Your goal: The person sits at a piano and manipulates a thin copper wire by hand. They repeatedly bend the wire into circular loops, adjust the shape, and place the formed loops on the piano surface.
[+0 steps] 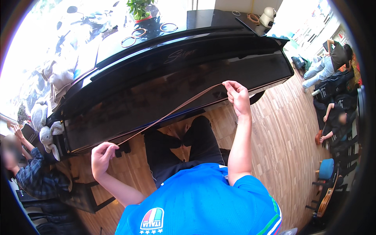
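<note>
A thin, flat brown strip (pixel 172 111), like a ribbon or narrow band, stretches between my hands. It slants up from left to right and looks pulled nearly straight. My left hand (pixel 102 157) pinches its lower end between thumb and fingers, in front of the piano's left part. At the other end, higher and farther away, my right hand (pixel 238 98) grips the strip with its fingertips. Behind the strip stands a glossy black piano (pixel 137 88), its front panel facing me. The strip passes in front of this panel, with my dark-trousered legs below it.
Several thin rings (pixel 168 27) lie on the piano top, near a potted plant (pixel 139 8) and a white rounded device (pixel 268 16). Plush toys (pixel 47 137) sit at the piano's left end. A person in plaid (pixel 33 168) is at left; others, a blue stool (pixel 326 169) and a guitar (pixel 325 199) at right.
</note>
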Demonstrator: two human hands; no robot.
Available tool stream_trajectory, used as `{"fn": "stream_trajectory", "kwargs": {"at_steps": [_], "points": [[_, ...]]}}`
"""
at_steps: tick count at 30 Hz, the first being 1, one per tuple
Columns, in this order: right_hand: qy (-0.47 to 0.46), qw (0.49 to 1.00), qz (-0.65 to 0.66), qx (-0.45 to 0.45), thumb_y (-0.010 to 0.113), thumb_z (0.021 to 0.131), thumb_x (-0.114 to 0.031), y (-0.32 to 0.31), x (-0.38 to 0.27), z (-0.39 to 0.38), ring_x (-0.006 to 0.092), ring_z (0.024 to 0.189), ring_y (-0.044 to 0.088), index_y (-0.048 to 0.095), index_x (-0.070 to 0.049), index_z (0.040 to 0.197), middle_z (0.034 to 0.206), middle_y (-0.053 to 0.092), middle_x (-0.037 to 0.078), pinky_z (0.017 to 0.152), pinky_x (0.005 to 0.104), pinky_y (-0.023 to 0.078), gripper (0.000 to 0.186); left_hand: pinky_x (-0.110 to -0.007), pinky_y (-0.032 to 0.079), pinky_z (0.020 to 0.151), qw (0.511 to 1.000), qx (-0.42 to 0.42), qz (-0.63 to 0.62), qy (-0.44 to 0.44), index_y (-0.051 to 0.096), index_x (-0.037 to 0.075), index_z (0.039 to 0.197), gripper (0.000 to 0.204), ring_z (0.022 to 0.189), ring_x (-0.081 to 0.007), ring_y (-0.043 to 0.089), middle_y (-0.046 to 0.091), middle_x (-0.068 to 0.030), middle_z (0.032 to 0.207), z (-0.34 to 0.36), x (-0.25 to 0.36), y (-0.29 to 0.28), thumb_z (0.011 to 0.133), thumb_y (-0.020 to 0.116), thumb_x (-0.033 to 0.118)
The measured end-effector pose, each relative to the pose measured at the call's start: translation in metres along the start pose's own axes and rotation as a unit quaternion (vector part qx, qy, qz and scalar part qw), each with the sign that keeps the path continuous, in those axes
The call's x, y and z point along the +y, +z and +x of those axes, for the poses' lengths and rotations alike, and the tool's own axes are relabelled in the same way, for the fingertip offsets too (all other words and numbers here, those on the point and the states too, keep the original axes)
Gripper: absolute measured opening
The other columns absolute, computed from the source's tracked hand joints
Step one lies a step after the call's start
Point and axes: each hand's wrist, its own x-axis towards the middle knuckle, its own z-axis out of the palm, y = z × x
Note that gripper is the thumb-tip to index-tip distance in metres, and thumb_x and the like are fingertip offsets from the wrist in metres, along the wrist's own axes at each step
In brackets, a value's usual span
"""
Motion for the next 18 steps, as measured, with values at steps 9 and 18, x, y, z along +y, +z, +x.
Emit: {"fn": "stream_trajectory", "kwargs": {"at_steps": [9, 18], "points": [[-0.159, 0.872, -0.441, -0.145, 0.080, 0.083, -0.020, 0.056, -0.029, -0.066, 0.0257, 0.103, 0.065, 0.070, -0.004, 0.120, 0.113, 0.068, 0.012, 0.091, 0.0364, 0.052, 0.042, -0.059, 0.041, 0.109, 0.854, 0.029, -0.394, 0.337, 0.062, 0.002, 0.076, 0.016, 0.110, -0.0376, 0.064, 0.067, -0.0137, 0.094, 0.027, 0.015, 0.045, 0.089, 0.054, 0.007], [-0.332, 0.887, -0.238, -0.215, 0.079, 0.082, -0.013, 0.148, -0.046, -0.125, 0.0293, 0.095, 0.070, 0.070, -0.004, 0.106, 0.105, 0.069, 0.012, 0.080, 0.0361, 0.058, 0.027, -0.047, 0.053, 0.090, 0.895, 0.111, -0.233, 0.364, 0.058, 0.001, 0.066, 0.021, 0.081, -0.0225, 0.066, 0.064, -0.0080, 0.069, 0.027, 0.092, 0.175, 0.086, 0.059, -0.004]]}}
